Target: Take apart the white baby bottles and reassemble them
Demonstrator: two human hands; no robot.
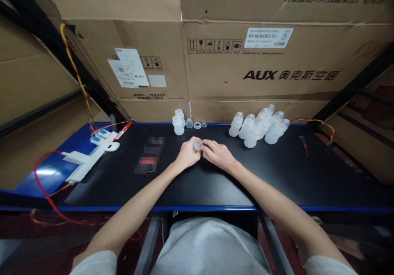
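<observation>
Near the middle of the black table, my left hand (188,153) is wrapped round a small translucent cap-like part (197,145). The fingers of my right hand (218,153) pinch the right side of the same part, so both hands meet on it. Just behind them stand two translucent bottle bodies (178,125). Right of those, in a row, are a clear dome cap (189,122), a white ring (197,125) and a small clear nipple-shaped piece (204,123). Several capped translucent bottles (253,134) stand upright in a group at the back right.
A white power strip (89,160) with red and yellow cables lies at the left, a red marker (123,130) by its far end. Pixelated items (149,155) lie left of my hands. A screwdriver (303,144) rests at the right. Large cardboard (215,90) rises behind the table.
</observation>
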